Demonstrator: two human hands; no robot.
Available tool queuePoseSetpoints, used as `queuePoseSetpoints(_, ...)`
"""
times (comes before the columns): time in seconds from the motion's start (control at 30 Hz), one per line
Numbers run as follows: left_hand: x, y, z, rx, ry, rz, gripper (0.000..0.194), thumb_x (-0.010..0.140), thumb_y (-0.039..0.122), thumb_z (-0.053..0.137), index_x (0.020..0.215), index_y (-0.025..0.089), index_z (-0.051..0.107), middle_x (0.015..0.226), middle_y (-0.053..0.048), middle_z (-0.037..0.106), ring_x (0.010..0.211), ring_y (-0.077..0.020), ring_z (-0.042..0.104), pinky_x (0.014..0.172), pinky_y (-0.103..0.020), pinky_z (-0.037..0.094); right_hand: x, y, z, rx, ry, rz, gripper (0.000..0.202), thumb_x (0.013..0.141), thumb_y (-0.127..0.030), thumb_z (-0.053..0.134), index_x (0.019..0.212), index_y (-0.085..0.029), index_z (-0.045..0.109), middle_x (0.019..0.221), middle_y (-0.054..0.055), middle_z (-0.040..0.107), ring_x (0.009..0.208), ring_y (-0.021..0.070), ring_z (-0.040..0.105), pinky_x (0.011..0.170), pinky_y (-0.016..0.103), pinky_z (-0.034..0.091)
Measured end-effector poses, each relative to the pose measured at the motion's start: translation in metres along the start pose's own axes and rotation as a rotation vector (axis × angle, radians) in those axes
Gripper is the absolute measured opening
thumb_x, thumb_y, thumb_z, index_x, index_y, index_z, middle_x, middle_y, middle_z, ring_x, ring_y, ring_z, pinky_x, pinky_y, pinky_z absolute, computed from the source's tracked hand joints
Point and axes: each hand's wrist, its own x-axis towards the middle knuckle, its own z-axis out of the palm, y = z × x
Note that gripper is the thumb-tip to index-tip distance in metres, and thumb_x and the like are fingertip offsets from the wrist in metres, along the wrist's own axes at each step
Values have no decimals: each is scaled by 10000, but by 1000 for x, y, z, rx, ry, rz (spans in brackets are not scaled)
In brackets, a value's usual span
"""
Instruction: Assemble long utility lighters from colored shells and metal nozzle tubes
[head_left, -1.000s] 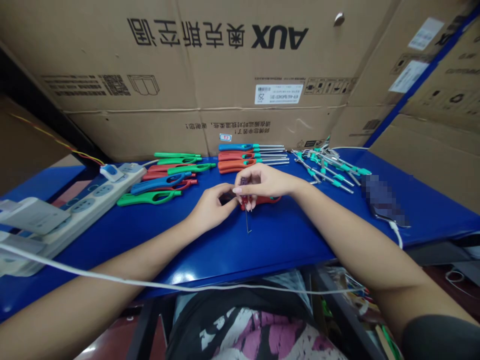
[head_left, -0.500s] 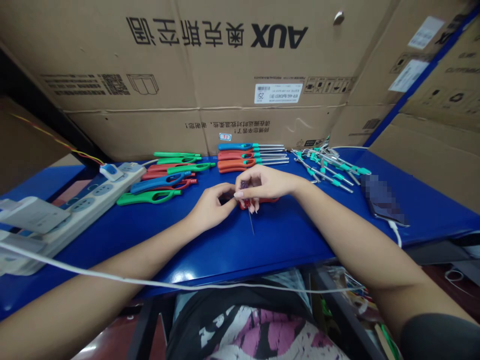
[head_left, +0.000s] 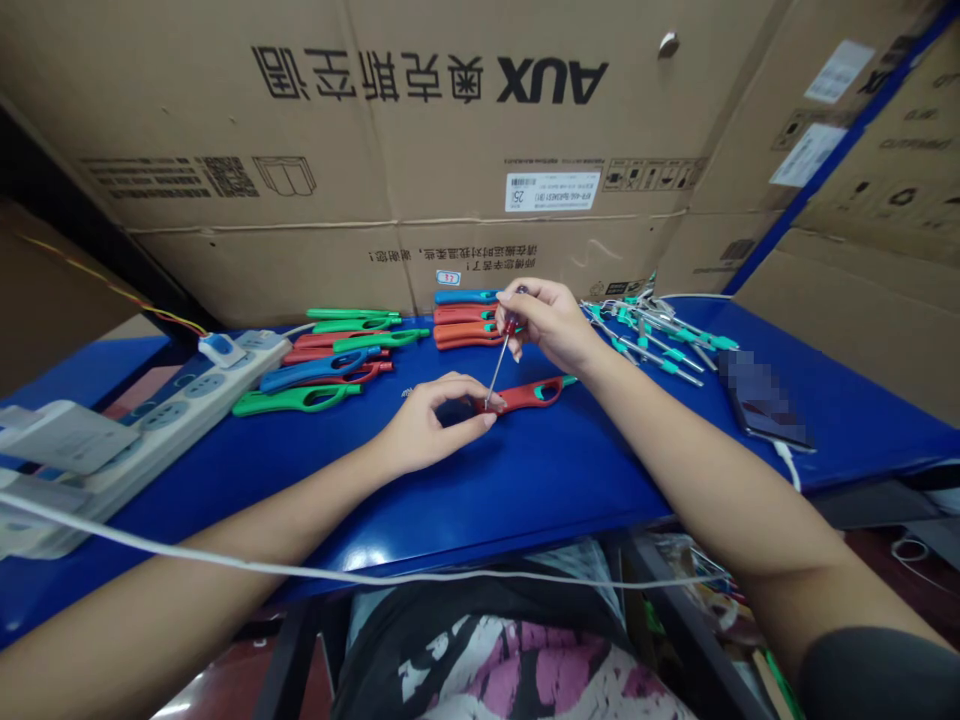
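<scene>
Screwdriver point(head_left: 499, 365) gripped by right hand point(head_left: 553, 322) slants to red handle point(head_left: 529, 396) held by left hand point(head_left: 427, 425).

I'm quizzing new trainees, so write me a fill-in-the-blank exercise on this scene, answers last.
The screwdriver is held in the ____ hand.
The looped handle at the left hand is coloured ____.
The AUX lettering on the cardboard appears upside ____.
The tabletop is coloured ____.

Missing words: right; red; down; blue.

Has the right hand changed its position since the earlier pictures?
Yes: in the view, the right hand has moved upward and slightly right, nearer to the white label below the AUX lettering.
</scene>
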Motion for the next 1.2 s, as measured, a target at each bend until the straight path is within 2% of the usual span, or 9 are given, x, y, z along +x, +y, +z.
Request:
queuePoseSetpoints(0.17,0,-2,4,49,106,-68,184,825,370,734,855,190,762,906,-58,761,859,-197,689,851,-347,538,0,-2,1,22,14,0,387,763,-493,756,691,-178,543,624,-30,611,427,75,542,384,202,471)
queuePoseSetpoints(0.3,1,-3,2,44,144,-85,173,814,363,750,826,191,767,879,-49,759,829,-190,687,836,-336,533,0,-3,1,20,34,-20,378,773,-488,747,696,-181,541,633,-33,610,432,73,543,395,204,473)
queuePoseSetpoints(0.47,1,-1,1,53,138,-59,164,822,353,748,790,195,774,860,-49,756,822,-191,685,848,-334,534,0,-4,0,28,39,-23,366,786,-469,746,696,-178,543,638,-32,617,436,72,546,401,200,478)
queuePoseSetpoints(0.9,1,-3,1,77,108,-21,116,836,296,745,783,197,778,833,-35,753,801,-176,680,823,-303,522,1,0,-1,62,-2,-59,421,724,-510,797,689,-163,561,612,-35,625,412,80,564,373,202,488)
queuePoseSetpoints(1.1,1,-4,1,90,105,-16,120,850,296,732,794,202,781,818,-28,751,787,-168,678,802,-294,517,-1,-2,-1,-46,-26,-105,448,759,-559,761,709,-173,538,603,-40,602,414,77,558,391,209,498)
queuePoseSetpoints(1.2,0,-5,1,117,101,-8,122,842,306,740,796,204,787,814,-31,753,780,-169,676,786,-296,516,-2,-2,0,-157,-25,-158,450,802,-581,714,727,-185,513,581,-45,572,389,72,520,371,213,460)
